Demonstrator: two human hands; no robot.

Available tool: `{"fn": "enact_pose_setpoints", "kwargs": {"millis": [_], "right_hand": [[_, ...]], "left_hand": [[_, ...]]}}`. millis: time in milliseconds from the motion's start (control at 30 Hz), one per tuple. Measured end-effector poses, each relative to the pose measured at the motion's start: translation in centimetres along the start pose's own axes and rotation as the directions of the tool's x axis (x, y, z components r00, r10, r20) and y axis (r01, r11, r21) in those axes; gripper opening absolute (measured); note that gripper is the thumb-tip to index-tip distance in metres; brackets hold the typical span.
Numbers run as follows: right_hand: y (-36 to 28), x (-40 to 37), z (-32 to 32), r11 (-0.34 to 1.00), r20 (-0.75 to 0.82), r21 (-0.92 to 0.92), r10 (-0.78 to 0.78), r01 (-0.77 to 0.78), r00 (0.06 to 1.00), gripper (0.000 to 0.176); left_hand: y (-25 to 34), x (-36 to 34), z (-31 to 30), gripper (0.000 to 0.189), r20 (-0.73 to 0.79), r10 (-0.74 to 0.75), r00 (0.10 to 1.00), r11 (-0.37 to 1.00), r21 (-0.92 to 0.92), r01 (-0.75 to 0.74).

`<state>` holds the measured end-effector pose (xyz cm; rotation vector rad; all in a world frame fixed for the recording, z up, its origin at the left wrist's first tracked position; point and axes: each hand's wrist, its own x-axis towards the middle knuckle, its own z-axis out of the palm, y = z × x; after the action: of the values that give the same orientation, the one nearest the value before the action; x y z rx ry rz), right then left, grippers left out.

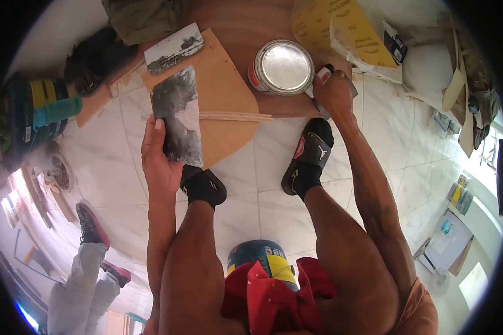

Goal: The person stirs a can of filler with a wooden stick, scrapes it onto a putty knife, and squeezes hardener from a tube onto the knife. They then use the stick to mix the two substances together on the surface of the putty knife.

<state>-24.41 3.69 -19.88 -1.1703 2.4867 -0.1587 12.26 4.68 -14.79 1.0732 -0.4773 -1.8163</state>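
My left hand (157,146) grips the lower left edge of a dark flat scraper plate (170,100) smeared with pale putty, its thumb on the face. The plate lies over a brown board (226,84). A second putty-smeared scraper (175,49) rests at that board's upper corner. On the right, my right hand (335,94) is closed round a small white-and-red thing (323,73) with a dark end, perhaps a tube; its rest is hidden by my fingers. Just left of this hand stands a round tin (286,67) with a shiny metal top.
A thin wooden strip (235,116) crosses the board. Yellow sandpaper sheets (357,33) lie at upper right. Below me is a dark bucket (260,254). Another person's legs (81,285) show at lower left. Dark containers (31,117) stand on the left of the tiled floor (246,184).
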Motion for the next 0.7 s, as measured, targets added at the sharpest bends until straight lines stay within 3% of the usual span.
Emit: {"fn": "enact_pose_setpoints", "kwargs": {"millis": [133,333,400,467,500,600,700], "right_hand": [[0.6,1.3,2.2,0.998,-0.042,-0.035,-0.046,0.045,0.998,0.067],[2.1,-2.0,-0.8,0.968,0.002,0.251,0.012,-0.012,1.0,0.061],[1.7,-5.9,-5.0,0.807,0.127,0.568,0.109,-0.162,0.986,0.055],[0.5,-10.4,-9.4,0.592,0.135,0.795,0.036,-0.13,0.99,0.044],[-0.5,-12.4,-12.1,0.533,0.121,0.843,-0.059,-0.071,0.991,0.041],[-4.7,-18.4,-20.2,0.476,0.099,0.879,-0.242,0.029,0.965,0.037],[-8.1,-23.9,-26.9,0.355,0.061,0.928,-0.437,0.11,0.897,0.032]], "left_hand": [[1.1,0.1,0.1,0.035,0.029,0.02,0.999,0.999,0.027,-0.02],[5.8,-2.2,2.5,0.027,0.012,0.091,0.996,0.988,0.123,-0.092],[8.0,-3.9,4.4,0.029,-0.057,0.116,0.992,0.972,0.211,-0.101],[10.1,-5.4,6.7,0.029,-0.103,0.171,0.98,0.962,0.235,-0.143],[11.3,-6.4,7.9,0.029,-0.057,0.176,0.983,0.947,0.282,-0.153],[15.0,-9.5,12.1,0.033,0.158,0.268,0.95,0.901,0.307,-0.305],[17.7,-13.3,17.3,0.033,0.198,0.355,0.914,0.904,0.178,-0.389]]}}
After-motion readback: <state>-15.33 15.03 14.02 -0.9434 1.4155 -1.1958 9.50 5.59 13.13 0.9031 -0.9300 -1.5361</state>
